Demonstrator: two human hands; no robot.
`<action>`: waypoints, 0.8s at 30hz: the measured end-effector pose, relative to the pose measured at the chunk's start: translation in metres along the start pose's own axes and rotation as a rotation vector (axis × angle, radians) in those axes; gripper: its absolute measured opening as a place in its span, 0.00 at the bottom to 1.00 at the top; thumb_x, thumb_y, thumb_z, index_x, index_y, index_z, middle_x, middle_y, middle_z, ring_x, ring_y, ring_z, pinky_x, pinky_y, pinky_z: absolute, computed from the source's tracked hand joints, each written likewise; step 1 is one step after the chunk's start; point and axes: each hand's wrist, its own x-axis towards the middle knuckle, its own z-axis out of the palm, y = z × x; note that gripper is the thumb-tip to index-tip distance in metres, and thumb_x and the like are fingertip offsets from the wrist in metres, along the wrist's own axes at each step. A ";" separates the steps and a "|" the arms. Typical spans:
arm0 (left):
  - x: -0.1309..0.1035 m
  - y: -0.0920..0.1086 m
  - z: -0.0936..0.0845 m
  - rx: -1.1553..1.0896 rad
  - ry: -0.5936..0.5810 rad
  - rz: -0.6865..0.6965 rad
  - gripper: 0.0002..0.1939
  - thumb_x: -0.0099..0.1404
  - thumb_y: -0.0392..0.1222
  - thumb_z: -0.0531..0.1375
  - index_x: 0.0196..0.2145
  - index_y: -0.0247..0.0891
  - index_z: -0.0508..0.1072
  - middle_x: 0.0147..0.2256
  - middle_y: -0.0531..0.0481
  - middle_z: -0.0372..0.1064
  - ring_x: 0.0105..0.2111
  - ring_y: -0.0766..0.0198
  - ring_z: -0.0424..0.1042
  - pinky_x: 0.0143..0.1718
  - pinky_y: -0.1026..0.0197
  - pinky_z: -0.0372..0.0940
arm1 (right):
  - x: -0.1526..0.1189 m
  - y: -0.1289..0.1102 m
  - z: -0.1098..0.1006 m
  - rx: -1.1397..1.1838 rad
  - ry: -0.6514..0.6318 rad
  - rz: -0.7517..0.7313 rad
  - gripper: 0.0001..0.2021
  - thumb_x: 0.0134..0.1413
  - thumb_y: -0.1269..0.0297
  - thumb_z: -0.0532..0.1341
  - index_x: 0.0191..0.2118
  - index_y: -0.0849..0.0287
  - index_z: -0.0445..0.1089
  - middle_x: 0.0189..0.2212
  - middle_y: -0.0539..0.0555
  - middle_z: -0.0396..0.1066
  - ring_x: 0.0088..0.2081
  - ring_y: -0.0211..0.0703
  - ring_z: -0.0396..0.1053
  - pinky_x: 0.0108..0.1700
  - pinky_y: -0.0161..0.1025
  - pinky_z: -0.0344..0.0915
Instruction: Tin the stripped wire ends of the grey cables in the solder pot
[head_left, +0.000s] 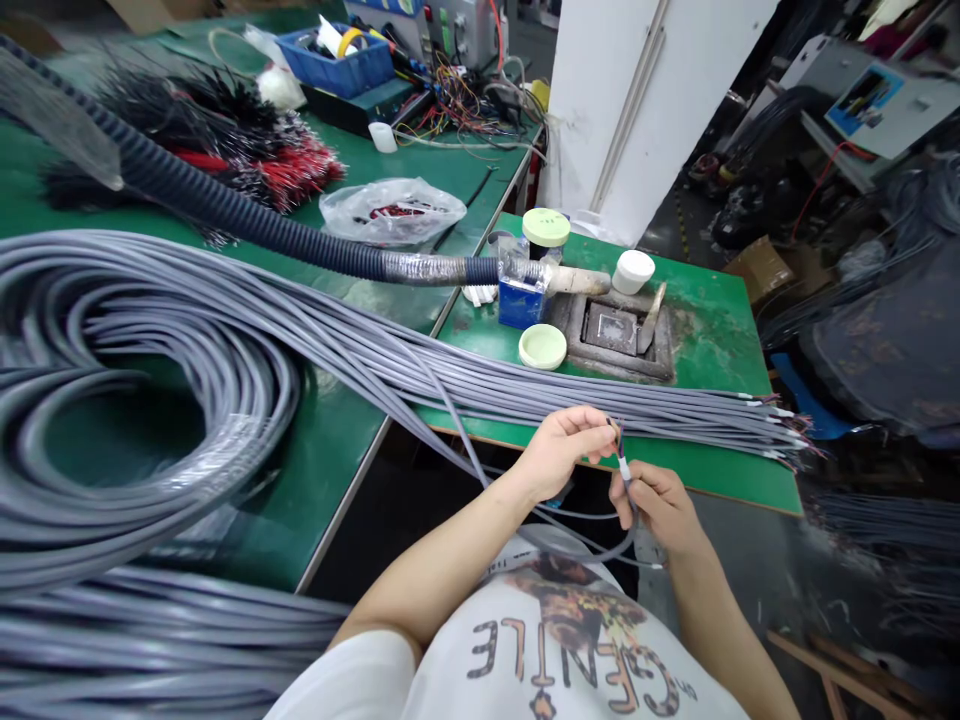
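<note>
Near the front edge of the green table, my left hand point(574, 440) pinches the thin coloured wires point(619, 440) that fan out from the end of a grey cable. Just below and to the right, my right hand point(656, 500) grips that grey cable point(626, 540) beneath its white sleeve point(624, 468). The cable's end points upward, and its length loops down in front of my shirt. Behind my hands, a thick bundle of grey cables point(525, 390) lies across the table, with bare coloured wire ends at the right.
Beyond the bundle are a soldering pot point(615, 328) with a spatula, a fume hose point(300, 235), a blue box point(523, 303), a green lid point(542, 346) and a white jar point(634, 271). Coiled cables point(247, 470) fill the left; a white pillar point(630, 100) stands behind.
</note>
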 end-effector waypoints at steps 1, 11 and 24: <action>0.000 -0.001 0.000 -0.018 0.001 -0.014 0.12 0.50 0.42 0.70 0.26 0.32 0.73 0.23 0.52 0.71 0.22 0.74 0.67 0.23 0.71 0.59 | 0.001 -0.002 0.001 0.000 0.019 -0.013 0.10 0.60 0.57 0.56 0.36 0.58 0.69 0.18 0.48 0.68 0.20 0.35 0.61 0.27 0.35 0.56; -0.001 -0.018 0.010 -0.002 0.097 0.080 0.12 0.51 0.42 0.69 0.25 0.33 0.72 0.23 0.54 0.70 0.20 0.75 0.64 0.25 0.70 0.60 | 0.021 -0.024 0.022 -0.607 0.618 -0.198 0.09 0.55 0.63 0.62 0.43 0.53 0.70 0.22 0.45 0.67 0.22 0.35 0.65 0.32 0.35 0.64; 0.004 -0.032 0.003 0.042 0.248 0.321 0.09 0.57 0.43 0.66 0.30 0.35 0.73 0.26 0.53 0.71 0.25 0.72 0.66 0.29 0.68 0.61 | 0.057 -0.047 0.021 -0.509 0.539 -0.289 0.03 0.55 0.65 0.62 0.34 0.56 0.73 0.29 0.49 0.69 0.29 0.37 0.67 0.32 0.34 0.64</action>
